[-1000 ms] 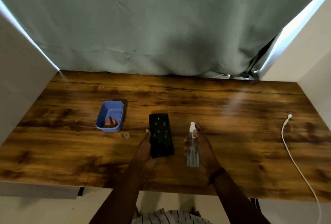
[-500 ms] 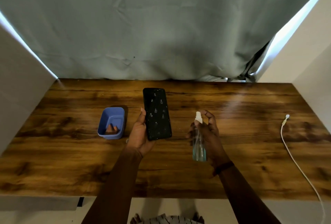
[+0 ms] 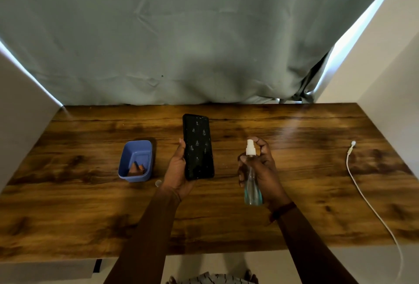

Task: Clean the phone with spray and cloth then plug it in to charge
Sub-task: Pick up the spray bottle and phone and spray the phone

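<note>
My left hand (image 3: 178,170) holds a black phone (image 3: 198,146) upright above the wooden table (image 3: 306,170), screen toward me and speckled with light marks. My right hand (image 3: 264,170) grips a clear spray bottle (image 3: 251,179) with a white nozzle, forefinger resting on top of the nozzle, to the right of the phone. A white charging cable (image 3: 362,195) lies on the table at the right, its plug end toward the back. A brown cloth (image 3: 136,168) sits folded inside a blue tub (image 3: 127,159) left of the phone.
A small clear cap (image 3: 158,183) lies on the table between the tub and my left wrist. A grey-green curtain (image 3: 204,34) hangs behind the table. White walls close in on both sides.
My left hand lifted the phone off the table and holds it upright. My right hand raised the spray bottle beside it, forefinger now on the nozzle.
</note>
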